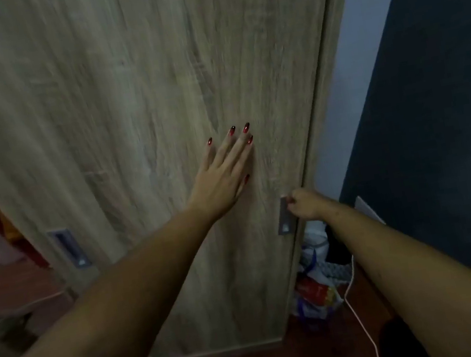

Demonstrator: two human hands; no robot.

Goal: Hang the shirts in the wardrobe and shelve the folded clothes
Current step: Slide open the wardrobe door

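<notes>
Oak-grain wardrobe door (122, 103) directly ahead, left hand (221, 177) pressed flat on it with fingers straight, right hand (304, 204) fingers curled into its recessed handle (284, 217); no clothing held, so hanging and shelving progress cannot be judged.

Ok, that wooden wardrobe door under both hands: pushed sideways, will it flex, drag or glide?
Probably stiff: the wardrobe door is one broad flat wood-grain panel, and the left hand presses it with straight fingers. Likely heavy for a push, given its size. The recessed handle that the right hand grips suggests it slides sideways rather than swings.
</notes>
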